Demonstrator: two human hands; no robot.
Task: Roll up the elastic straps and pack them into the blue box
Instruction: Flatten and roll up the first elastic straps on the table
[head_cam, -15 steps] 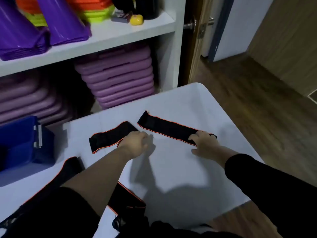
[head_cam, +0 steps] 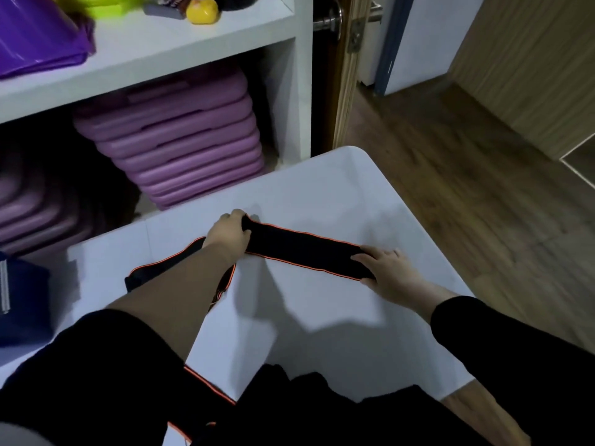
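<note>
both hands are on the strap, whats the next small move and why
Probably start the roll. The left hand grips one end of the strap, which lies flat and unrolled on the table, while the right hand rests on the other end. Turning the gripped end over toward the right hand looks natural.

Left hand (head_cam: 230, 231) moved over, gripping the strap (head_cam: 302, 249).

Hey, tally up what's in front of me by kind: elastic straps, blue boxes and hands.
Elastic straps: 3 (the strap between the hands, the strap under the left forearm, the strap at the near edge, partly hidden)
Blue box: 1
Hands: 2 (left hand, right hand)
Total: 6
</note>
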